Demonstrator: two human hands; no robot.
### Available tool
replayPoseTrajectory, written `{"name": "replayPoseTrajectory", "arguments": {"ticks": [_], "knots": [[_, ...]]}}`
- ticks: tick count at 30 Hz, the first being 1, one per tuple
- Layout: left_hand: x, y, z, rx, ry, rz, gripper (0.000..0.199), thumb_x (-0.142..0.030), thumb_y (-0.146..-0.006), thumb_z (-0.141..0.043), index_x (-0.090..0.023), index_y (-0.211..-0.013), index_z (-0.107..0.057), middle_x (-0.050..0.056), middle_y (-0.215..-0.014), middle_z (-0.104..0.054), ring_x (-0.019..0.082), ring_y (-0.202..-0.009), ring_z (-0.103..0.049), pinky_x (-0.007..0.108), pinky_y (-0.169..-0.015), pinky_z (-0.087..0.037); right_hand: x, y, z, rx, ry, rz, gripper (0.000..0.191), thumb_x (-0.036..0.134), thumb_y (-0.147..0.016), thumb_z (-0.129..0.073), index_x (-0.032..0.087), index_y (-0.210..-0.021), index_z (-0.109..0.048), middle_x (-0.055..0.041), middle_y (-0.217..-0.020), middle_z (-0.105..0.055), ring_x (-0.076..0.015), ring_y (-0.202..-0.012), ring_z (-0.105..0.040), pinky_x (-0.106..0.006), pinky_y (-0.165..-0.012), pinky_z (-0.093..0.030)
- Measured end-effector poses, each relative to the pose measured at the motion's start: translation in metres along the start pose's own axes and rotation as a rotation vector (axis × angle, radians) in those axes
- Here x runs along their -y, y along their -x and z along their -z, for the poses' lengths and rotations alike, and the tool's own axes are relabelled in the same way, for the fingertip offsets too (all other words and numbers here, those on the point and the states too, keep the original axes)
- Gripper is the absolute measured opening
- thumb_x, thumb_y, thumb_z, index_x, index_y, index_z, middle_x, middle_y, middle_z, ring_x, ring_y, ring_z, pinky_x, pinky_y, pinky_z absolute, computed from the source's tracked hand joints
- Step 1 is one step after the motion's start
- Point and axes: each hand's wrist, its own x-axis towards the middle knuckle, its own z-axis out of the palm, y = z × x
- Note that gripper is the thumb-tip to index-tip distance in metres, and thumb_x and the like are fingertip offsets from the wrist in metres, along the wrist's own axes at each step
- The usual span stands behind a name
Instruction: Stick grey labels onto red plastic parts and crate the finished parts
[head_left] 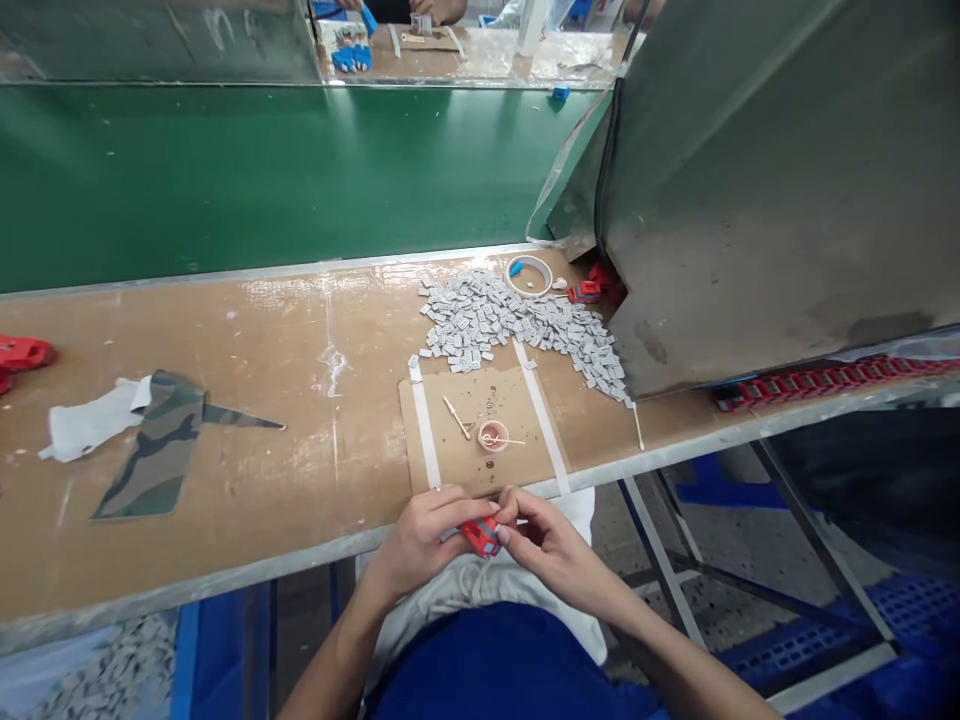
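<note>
Red part (480,537), lower centre of frame, clasped in your left grip (426,530); right grip (546,545) at its right edge, can't tell if pinching.

Holds in the left hand (429,528), at the lower centre of the frame, a small red piece (480,537), and touches it with the bent fingers of the right hand (555,548). Has just above, on a taped cardboard sheet (465,467), a small cup (493,449) with a stick (514,441) in it, and farther above, a heap of grey pieces (480,312) with a tape roll (548,278) at its edge. Shows camouflage cloth (155,447) at middle left.
</note>
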Motion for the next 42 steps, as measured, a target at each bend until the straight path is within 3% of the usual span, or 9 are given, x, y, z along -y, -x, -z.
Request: {"name": "replayPoseTrajectory", "arguments": {"ticks": [6,11,19,24,30,33,36,39,42], "knots": [[-0.002,-0.001,0.002,0.031,-0.031,-0.018,0.032,-0.037,-0.098,-0.057,-0.012,-0.107,-0.074,0.007,-0.077,-0.070,0.014,-0.068,-0.063,0.022,-0.063,-0.048,-0.008,0.003,-0.003,-0.010,-0.059,-0.036,0.034,0.050,-0.097,-0.058,0.020,-0.082,-0.050,0.0016,-0.078,-0.049,-0.0136,-0.073,-0.043,-0.026,-0.068,-0.034],[0.000,0.000,0.002,0.052,-0.071,-0.042,0.031,-0.038,-0.100,-0.054,-0.014,-0.107,-0.073,0.007,-0.076,-0.070,0.014,-0.067,-0.062,0.022,-0.061,-0.047,-0.006,0.002,-0.005,-0.012,-0.071,-0.083,0.042,0.059,-0.093,-0.060,0.020,-0.080,-0.050,0.0037,-0.072,-0.043,-0.0120,-0.067,-0.036,-0.025,-0.061,-0.031],[0.003,0.004,0.004,0.126,-0.164,-0.125,0.026,-0.023,-0.102,-0.047,-0.014,-0.110,-0.070,0.008,-0.079,-0.072,0.016,-0.069,-0.062,0.025,-0.063,-0.049,-0.008,-0.001,-0.011,0.027,-0.165,-0.165,0.048,0.065,-0.088,-0.062,0.021,-0.076,-0.046,0.0071,-0.063,-0.036,-0.0093,-0.057,-0.027,-0.022,-0.052,-0.023],[0.001,0.004,0.002,0.109,-0.274,-0.192,0.027,-0.015,-0.101,-0.045,-0.016,-0.109,-0.071,0.008,-0.082,-0.072,0.016,-0.071,-0.063,0.024,-0.064,-0.051,-0.016,0.001,-0.013,-0.009,-0.178,-0.155,0.048,0.064,-0.089,-0.062,0.021,-0.076,-0.048,0.0062,-0.063,-0.043,-0.0093,-0.057,-0.038,-0.022,-0.054,-0.032],[-0.011,0.007,-0.009,-0.062,-0.194,-0.200,0.017,-0.019,-0.096,-0.060,-0.018,-0.113,-0.064,0.010,-0.093,-0.075,0.018,-0.083,-0.071,0.027,-0.074,-0.058,-0.009,0.014,-0.010,-0.138,-0.128,0.012,0.041,0.061,-0.090,-0.064,0.020,-0.092,-0.058,0.0033,-0.075,-0.050,-0.0120,-0.068,-0.048,-0.025,-0.066,-0.044],[-0.022,0.012,-0.021,-0.224,-0.131,-0.152,0.025,-0.019,-0.092,-0.067,-0.022,-0.116,-0.060,0.010,-0.102,-0.076,0.020,-0.095,-0.073,0.030,-0.082,-0.060,-0.007,0.025,-0.017,-0.171,-0.224,0.091,0.046,0.059,-0.087,-0.070,0.023,-0.113,-0.058,-0.0037,-0.097,-0.061,-0.0174,-0.090,-0.060,-0.029,-0.079,-0.051],[-0.031,0.017,-0.032,-0.333,-0.116,-0.159,0.029,-0.015,-0.089,-0.067,-0.024,-0.116,-0.059,0.010,-0.108,-0.076,0.020,-0.100,-0.073,0.032,-0.086,-0.060,-0.007,0.035,-0.026,-0.135,-0.317,0.159,0.045,0.056,-0.089,-0.069,0.024,-0.118,-0.058,-0.0099,-0.116,-0.064,-0.0221,-0.108,-0.063,-0.034,-0.088,-0.054],[-0.041,0.023,-0.039,-0.358,-0.093,-0.160,0.032,-0.011,-0.088,-0.066,-0.025,-0.116,-0.060,0.009,-0.114,-0.075,0.020,-0.108,-0.071,0.034,-0.093,-0.058,-0.005,0.044,-0.030,-0.183,-0.339,0.225,0.040,0.053,-0.090,-0.069,0.024,-0.116,-0.060,-0.0102,-0.113,-0.067,-0.0229,-0.107,-0.065,-0.037,-0.093,-0.055],[-0.053,0.029,-0.041,-0.283,0.060,-0.041,0.028,-0.020,-0.089,-0.070,-0.023,-0.116,-0.062,0.012,-0.123,-0.072,0.023,-0.115,-0.069,0.037,-0.098,-0.056,-0.004,0.051,-0.030,-0.242,-0.263,0.291,0.037,0.051,-0.091,-0.068,0.024,-0.115,-0.060,-0.0102,-0.111,-0.066,-0.0226,-0.105,-0.066,-0.037,-0.093,-0.056]]}}
